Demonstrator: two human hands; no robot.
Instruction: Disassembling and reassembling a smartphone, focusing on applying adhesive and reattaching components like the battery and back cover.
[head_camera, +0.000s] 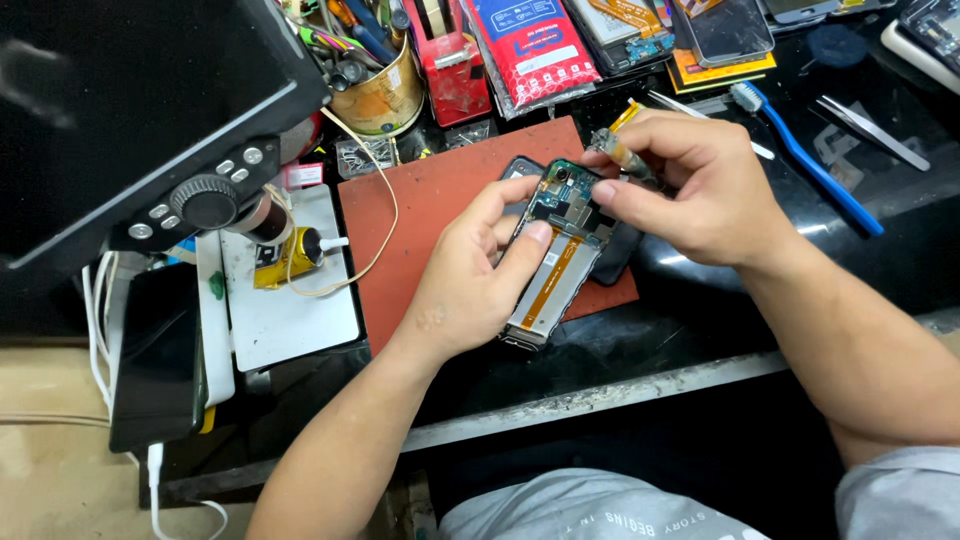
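My left hand grips an opened phone with its back cover off, tilted above a red work mat. The phone's circuit board and an orange flex cable show. My right hand pinches a small tool with a yellow and clear handle, its tip at the phone's top end near the camera. A dark phone cover lies under the opened phone on the mat.
A blue toothbrush and metal tweezers lie at right on the black bench. A tin of tools, red tape dispenser and parts packets stand behind. A black screen with a knob looms at left; a phone on a cable lies below it.
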